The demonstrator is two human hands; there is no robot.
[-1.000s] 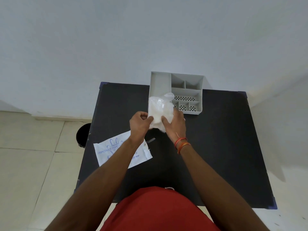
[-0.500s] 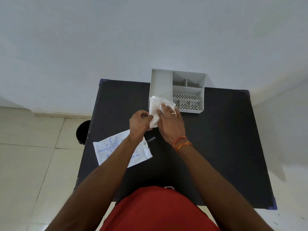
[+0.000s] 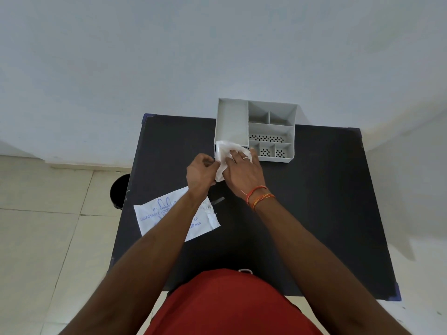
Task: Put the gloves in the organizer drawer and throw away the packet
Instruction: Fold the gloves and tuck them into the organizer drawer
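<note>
Table [image 3: 314,201]: black. Organizer [image 3: 272,131]: far edge. Packet [image 3: 150,217]: emptied, near left. Right hand [image 3: 242,170]: flat, pressing gloves [image 3: 223,153] at the long compartment's near lip. Left hand [image 3: 200,172]: pinching the wad's edge (I'd tuck edges in before releasing).

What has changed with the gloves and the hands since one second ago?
The gloves went from raised between both hands down to the front of the organizer. The right hand now lies flat on them; the left hand keeps its grip on their edge. The packet stayed on the table.
</note>
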